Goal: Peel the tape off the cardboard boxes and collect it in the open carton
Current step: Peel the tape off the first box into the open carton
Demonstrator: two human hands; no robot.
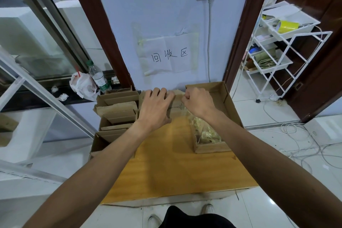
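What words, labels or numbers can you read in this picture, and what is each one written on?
"回收区": handwritten on the paper sheet taped to the wall.
Text on the bottle label: too small to read.
Print on the cardboard box in the middle: blurred, unreadable.

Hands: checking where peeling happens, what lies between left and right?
Head view: a cardboard box, gripped by the left hand; the right hand pinches tape at its edge.

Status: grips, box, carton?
Left grip holds cardboard box. Right grip pinches tape at its top edge. Open carton alongside, peeled tape inside. Nothing in the way.
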